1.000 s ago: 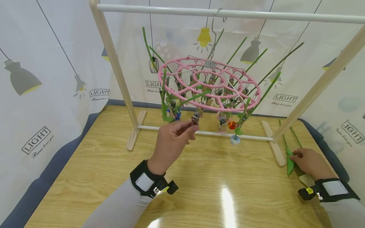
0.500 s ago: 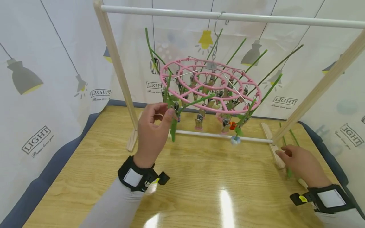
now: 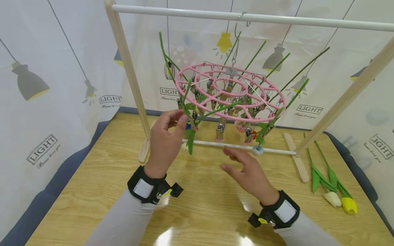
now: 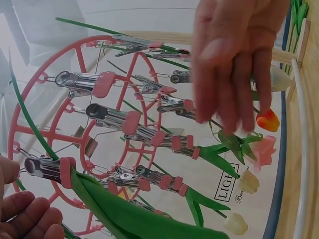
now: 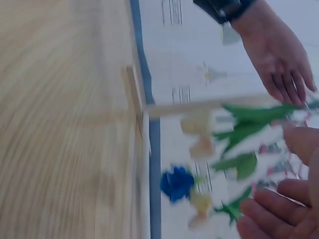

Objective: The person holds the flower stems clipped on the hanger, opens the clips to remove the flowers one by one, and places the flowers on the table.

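Note:
A pink round clip hanger [image 3: 252, 119] hangs with artificial flowers clipped upside down, green stems pointing up. My left hand [image 3: 164, 140] is at its left side, fingertips right at a metal clip [image 4: 45, 168] with pink tips that holds a stem with long green leaves [image 4: 119, 209]. The left wrist view shows a gap between thumb and fingers. My right hand [image 3: 250, 174] is in front of the hanger, fingers extended, holding nothing. Among the hanging flowers are a blue flower [image 5: 177, 183] and an orange-red tulip [image 4: 268, 121].
The hanger hooks over the white top bar [image 3: 184, 13] of a rack with wooden legs [image 3: 130, 68]. A lower white bar [image 3: 215, 144] runs behind my hands. On the table at right lie a white tulip [image 3: 332, 199] and a yellow tulip [image 3: 349, 205].
My left hand has let go of a front middle clip and moved left to the leafy stem's clip. My right hand has left the tulips on the table and moved left towards the hanger.

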`<state>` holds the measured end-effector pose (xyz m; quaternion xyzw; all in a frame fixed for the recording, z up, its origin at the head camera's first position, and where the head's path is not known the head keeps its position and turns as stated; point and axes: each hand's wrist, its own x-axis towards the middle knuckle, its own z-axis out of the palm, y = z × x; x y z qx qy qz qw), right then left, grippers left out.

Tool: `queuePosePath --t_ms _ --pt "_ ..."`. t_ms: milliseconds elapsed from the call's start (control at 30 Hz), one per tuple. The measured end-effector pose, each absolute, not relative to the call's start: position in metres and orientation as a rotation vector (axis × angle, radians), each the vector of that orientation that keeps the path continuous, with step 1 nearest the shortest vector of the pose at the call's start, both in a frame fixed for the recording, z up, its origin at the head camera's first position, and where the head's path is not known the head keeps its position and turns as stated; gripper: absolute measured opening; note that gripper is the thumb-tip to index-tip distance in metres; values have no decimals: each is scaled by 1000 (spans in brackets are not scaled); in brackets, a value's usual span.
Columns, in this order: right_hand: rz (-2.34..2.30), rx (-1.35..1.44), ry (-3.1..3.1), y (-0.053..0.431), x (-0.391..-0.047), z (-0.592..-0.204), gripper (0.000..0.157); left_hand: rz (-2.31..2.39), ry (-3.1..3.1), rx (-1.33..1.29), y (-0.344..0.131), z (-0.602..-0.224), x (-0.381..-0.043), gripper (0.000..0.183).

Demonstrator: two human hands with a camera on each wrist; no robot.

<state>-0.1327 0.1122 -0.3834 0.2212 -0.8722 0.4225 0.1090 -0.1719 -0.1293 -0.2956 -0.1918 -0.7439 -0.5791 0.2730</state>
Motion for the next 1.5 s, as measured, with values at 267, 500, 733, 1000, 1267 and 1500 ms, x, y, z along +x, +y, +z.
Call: queuePosePath --t_ms 267,500,733,1000,1267,1500 --pt "1688 592 -2254 30 -150 -361 56 -1552 -2025 -504 -132 -296 -171 24" --pt "1658 545 -2092 3 -166 -356 47 -1565 -2022 -531 -130 -293 -170 24" --pt "1566 550 -2029 -4 -170 -354 23 -1537 -2017 -563 -128 -294 -170 22" --pt "1586 519 -2079 1 -167 -350 18 -1538 -2047 -551 -129 -295 -169 23" --pt "1509 520 -2121 6 -164 -350 15 -1768 -2047 -710 -129 -298 -168 34" --pt "1511 552 -2166 15 -156 -348 17 -2022 -2011 -791 -128 -305 -169 45"
